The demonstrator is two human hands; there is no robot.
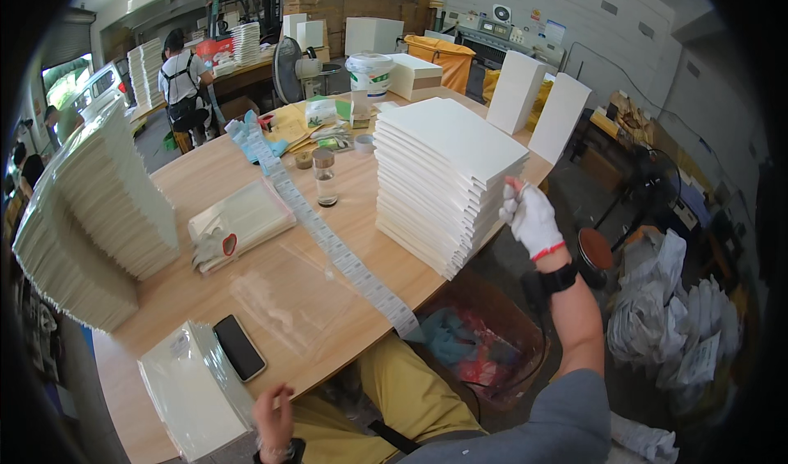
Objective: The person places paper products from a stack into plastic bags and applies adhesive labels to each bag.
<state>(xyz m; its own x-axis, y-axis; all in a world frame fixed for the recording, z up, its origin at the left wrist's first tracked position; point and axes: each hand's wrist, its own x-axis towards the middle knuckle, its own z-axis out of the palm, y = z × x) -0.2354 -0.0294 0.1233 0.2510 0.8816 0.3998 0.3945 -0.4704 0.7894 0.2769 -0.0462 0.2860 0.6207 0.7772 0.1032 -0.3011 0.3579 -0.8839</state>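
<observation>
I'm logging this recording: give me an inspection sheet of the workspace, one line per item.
Surface: light wood-look table, largely covered.
Job's things: tall stack of white sheets beside the right hand; phone and wrapped packet near the left hand.
Clutter: long label strip across the table, lidded bottle, clear film, white bucket.
Hands: left bare, fingers loosely bent, nothing seen in it; right gloved, fingers bent, contact with the stack unclear.
Cables: nothing seen on the tabletop.
Surroundings: fan, person at the back, pale plastic bags at right.
</observation>
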